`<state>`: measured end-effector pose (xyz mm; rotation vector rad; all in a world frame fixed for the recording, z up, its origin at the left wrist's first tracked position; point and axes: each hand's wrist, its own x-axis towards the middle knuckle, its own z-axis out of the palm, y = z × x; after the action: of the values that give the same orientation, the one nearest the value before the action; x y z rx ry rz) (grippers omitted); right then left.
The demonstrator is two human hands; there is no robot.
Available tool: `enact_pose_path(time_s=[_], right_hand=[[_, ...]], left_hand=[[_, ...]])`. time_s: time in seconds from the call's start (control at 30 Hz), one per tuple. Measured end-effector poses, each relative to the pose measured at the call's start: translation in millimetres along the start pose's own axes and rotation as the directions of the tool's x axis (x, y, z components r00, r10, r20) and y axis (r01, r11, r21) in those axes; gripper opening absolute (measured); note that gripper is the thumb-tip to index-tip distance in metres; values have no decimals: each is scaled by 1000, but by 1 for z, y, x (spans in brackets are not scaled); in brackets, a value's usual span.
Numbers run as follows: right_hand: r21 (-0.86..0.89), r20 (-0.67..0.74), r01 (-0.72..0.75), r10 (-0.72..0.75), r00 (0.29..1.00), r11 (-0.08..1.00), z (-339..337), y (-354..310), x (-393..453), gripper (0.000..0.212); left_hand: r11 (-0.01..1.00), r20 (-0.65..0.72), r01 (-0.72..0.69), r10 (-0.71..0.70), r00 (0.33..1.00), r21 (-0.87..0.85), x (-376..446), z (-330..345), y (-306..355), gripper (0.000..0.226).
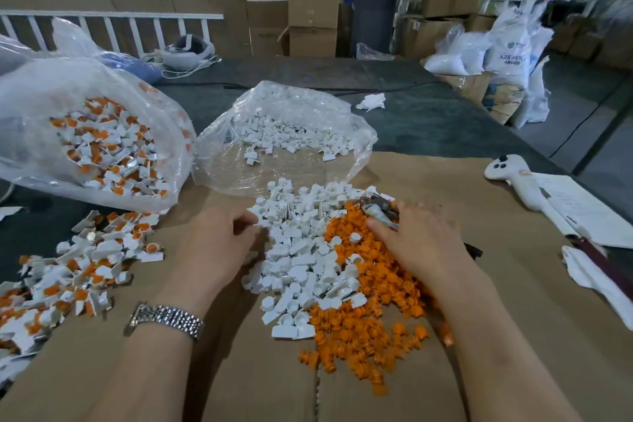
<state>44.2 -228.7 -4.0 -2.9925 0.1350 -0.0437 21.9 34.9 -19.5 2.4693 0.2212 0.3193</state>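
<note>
While I watch through the head camera, my left hand [219, 243] sits curled at the left edge of the white parts [308, 250]. Its thumb and fingertips are closed together on what looks like one small white piece from that heap. A watch [164, 319] is on that wrist.

My right hand [421, 243] lies palm down on the orange parts [370, 301] with fingers stretched out and thumb pointing inward. It grips nothing that I can make out, though its fingertips are blurred. Just beyond the thumb lies a grey-brown thing [380, 212], too smeared for me to identify.

Both heaps lie between the hands, touching each other, white nearer the left hand and orange under and below the right. Everything rests on cardboard [239, 380].

Left of the left hand spreads a pile of joined pieces [85, 267], white with orange. Beyond that pile, a clear bag [96, 147] lies open with more of the same inside. Straight ahead of both hands, a second bag [284, 134] holds white pieces only, its mouth reaching the white heap.

Right of the right hand, well apart, a white controller [513, 178] rests beside some papers [582, 209]. Far ahead, a crumpled tissue [371, 101] lies on the dark table [428, 120].
</note>
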Motion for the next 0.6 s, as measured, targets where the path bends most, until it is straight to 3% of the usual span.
enact_pose_path(time_s=[0.07, 0.13, 0.3, 0.4, 0.6], right_hand=[[57, 0, -2, 2, 1000, 998, -3, 2, -1, 68], [135, -32, 29, -25, 999, 990, -8, 3, -3, 59], [284, -111, 331, -312, 944, 900, -25, 3, -10, 15], [229, -21, 429, -437, 899, 873, -24, 0, -14, 16], [126, 16, 468, -473, 881, 875, -18, -1, -12, 22]], left_hand=[[990, -74, 3, -14, 997, -142, -1, -2, 2, 15], [931, -56, 47, -72, 996, -362, -3, -3, 5, 16], [772, 173, 155, -58, 983, -617, -6, -2, 11, 26], [737, 243, 161, 5, 970, -656, -7, 3, 12, 24], [458, 367, 294, 79, 927, -839, -10, 12, 19, 32]])
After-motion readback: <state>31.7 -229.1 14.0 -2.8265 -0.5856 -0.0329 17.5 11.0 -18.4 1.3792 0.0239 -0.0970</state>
